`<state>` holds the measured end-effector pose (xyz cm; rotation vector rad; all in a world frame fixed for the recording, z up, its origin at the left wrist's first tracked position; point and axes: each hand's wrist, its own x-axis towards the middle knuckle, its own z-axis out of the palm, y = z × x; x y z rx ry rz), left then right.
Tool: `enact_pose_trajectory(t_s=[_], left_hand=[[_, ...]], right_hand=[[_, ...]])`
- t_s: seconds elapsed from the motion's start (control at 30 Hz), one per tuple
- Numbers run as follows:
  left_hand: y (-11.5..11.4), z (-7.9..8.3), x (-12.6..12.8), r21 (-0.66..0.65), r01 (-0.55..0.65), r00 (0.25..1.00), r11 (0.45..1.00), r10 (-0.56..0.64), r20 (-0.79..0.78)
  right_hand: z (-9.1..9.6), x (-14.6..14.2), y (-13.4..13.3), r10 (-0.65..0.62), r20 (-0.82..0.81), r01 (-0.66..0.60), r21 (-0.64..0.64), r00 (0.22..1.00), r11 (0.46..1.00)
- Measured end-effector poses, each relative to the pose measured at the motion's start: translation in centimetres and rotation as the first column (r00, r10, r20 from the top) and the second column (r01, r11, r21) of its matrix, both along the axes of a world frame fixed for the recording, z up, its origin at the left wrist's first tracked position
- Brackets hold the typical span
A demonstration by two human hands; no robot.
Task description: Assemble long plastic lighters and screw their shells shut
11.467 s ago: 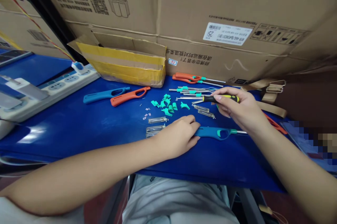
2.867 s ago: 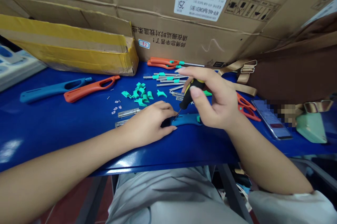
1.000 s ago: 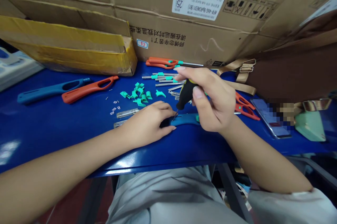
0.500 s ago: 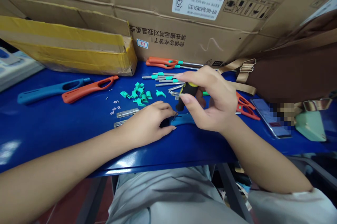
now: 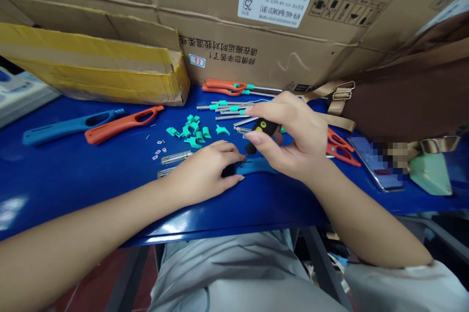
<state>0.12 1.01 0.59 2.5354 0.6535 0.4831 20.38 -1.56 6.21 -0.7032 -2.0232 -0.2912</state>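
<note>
My right hand (image 5: 293,138) is closed around a small black and yellow screwdriver (image 5: 258,132), its tip angled down onto a blue lighter body (image 5: 256,166) lying on the blue table (image 5: 91,175). My left hand (image 5: 207,173) presses down on the left end of that lighter body, fingers curled over it. Just beyond the hands lie several teal plastic triggers (image 5: 192,131) and several metal tubes with teal collars (image 5: 229,108).
A blue shell (image 5: 66,126) and an orange shell (image 5: 122,124) lie at left. Clear tubes (image 5: 176,157) and tiny screws sit by my left hand. Orange lighters (image 5: 225,86) lie at the back and more orange lighters (image 5: 339,148) at right, near a phone (image 5: 373,160). Cardboard boxes (image 5: 256,24) wall the rear.
My right fingers have turned on the screwdriver handle, rolling it so its yellow marks face up. The left hand and lighter body stay put.
</note>
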Motion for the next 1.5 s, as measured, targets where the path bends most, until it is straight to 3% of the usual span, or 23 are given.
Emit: enact_pose_trajectory(t_s=[0.17,0.4,0.47,0.6,0.8,0.97,1.17,1.37,1.5], left_hand=[[0.01,0.09,0.02,0.003,-0.001,1.000,1.000,0.001,-0.007],[0.11,-0.02,0.04,0.001,0.003,1.000,1.000,-0.003,0.001],[0.08,-0.04,0.07,0.002,0.001,1.000,1.000,-0.001,0.008],[0.05,-0.04,0.04,0.002,-0.004,1.000,1.000,0.004,0.005],[0.05,0.09,-0.02,-0.011,0.004,1.000,1.000,-0.004,0.005],[0.05,0.13,0.07,-0.004,0.000,1.000,1.000,0.000,0.000],[0.01,0.08,0.05,-0.011,-0.003,1.000,1.000,0.003,-0.017],[-0.04,0.06,0.06,-0.006,-0.011,1.000,1.000,0.011,-0.003],[0.06,0.02,0.05,-0.006,0.000,1.000,1.000,0.000,-0.007]], right_hand=[[-0.25,0.23,0.06,0.062,0.013,-0.060,-0.120,0.998,0.991],[-0.18,0.45,0.36,-0.075,-0.005,0.076,0.083,0.997,0.994],[-0.01,0.55,0.18,-0.097,0.001,0.097,0.043,0.995,0.994],[0.02,0.52,0.05,-0.025,0.017,0.026,-0.070,1.000,0.997],[-0.13,0.64,0.01,-0.077,0.046,0.072,0.098,0.996,0.993],[-0.09,0.54,-0.25,0.014,0.061,-0.008,-0.085,0.998,0.996],[-0.06,0.27,-0.08,0.000,0.031,-0.001,0.048,1.000,0.999],[0.10,-0.04,-0.50,0.121,-0.010,-0.121,-0.152,0.993,0.981],[0.01,-0.15,-0.15,0.051,-0.030,-0.051,-0.016,0.998,0.999]])
